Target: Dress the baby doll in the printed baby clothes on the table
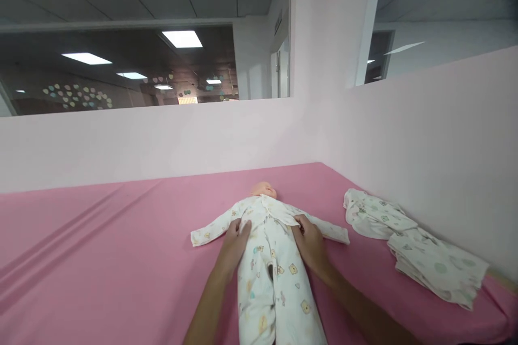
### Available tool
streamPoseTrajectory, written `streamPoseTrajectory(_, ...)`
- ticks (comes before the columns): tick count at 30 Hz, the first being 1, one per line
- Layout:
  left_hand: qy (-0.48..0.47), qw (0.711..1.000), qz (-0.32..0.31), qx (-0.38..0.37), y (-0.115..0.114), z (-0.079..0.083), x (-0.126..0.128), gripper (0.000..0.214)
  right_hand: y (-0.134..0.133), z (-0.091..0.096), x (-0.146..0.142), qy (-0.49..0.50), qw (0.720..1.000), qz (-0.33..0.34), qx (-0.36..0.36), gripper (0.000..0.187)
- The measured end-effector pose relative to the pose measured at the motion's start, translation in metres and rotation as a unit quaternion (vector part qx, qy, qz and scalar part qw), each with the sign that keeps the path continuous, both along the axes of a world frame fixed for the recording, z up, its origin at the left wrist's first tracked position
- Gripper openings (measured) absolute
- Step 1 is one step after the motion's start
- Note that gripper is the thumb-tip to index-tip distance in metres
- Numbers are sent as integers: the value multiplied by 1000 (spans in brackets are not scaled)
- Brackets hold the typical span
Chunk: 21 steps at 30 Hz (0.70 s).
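Note:
A baby doll (265,190) lies on its back on the pink bed, its head toward the far wall. It wears a white long-sleeved baby shirt (253,206) with small printed figures, its sleeves spread to both sides. Patterned baby trousers (293,285) cover its lower body and run toward me; a small dark gap shows near the crotch. At the left side of the waist, my left hand (234,243) is closed on the clothing's edge, thumb on top. Opposite it, my right hand (311,241) pinches the shirt's lower right hem. The fingertips of both hands are partly hidden by cloth.
Folded white printed baby clothes (437,261) lie along the right wall. The pink sheet (101,259) has creases on the left. White walls (162,143) with windows border the bed at the back and right.

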<state>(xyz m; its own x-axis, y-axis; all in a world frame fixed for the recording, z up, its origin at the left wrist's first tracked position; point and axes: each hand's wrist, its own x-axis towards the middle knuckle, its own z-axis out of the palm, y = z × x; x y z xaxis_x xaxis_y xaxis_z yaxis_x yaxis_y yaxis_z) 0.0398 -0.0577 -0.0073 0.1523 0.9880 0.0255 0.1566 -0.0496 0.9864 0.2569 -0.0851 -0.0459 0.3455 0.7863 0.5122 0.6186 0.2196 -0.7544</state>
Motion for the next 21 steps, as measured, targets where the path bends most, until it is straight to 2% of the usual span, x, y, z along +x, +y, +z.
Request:
streamPoseTrajectory(2, 95, 994, 20, 47, -16, 2, -5, 69, -5, 3, -4, -1, 1000, 9, 23, 23)
streamPoseTrajectory(4, 146, 986, 11, 85, -25, 4, -8, 64, -10, 5, -8, -9, 998, 16, 57, 22)
streamPoseTrajectory(7, 194, 970, 14, 147, -25, 6, -11, 42, -17, 4, -13, -41, 992, 28, 115, 15)
streamPoseTrajectory(11, 265, 939, 4, 222, -21, 13, -18, 34, -22, 2, -14, -96, 985, 48, 137, 14)
streamPoseTrajectory(14, 287, 929, -54, 227, -25, 19, -29, 31, -22, -3, -8, -95, 990, 46, 99, 7)
streamPoseTrajectory(16, 282, 932, -79, 212, -27, 18, -34, 32, -22, -8, -1, -71, 996, 34, 52, 15)
streamPoseTrajectory(18, 268, 939, -73, 204, -27, 13, -36, 38, -22, -14, 6, -66, 998, 15, 2, 18)
streamPoseTrajectory(21, 269, 938, -19, 219, -20, 1, -31, 38, -21, -22, 12, -103, 993, 10, -57, 16)
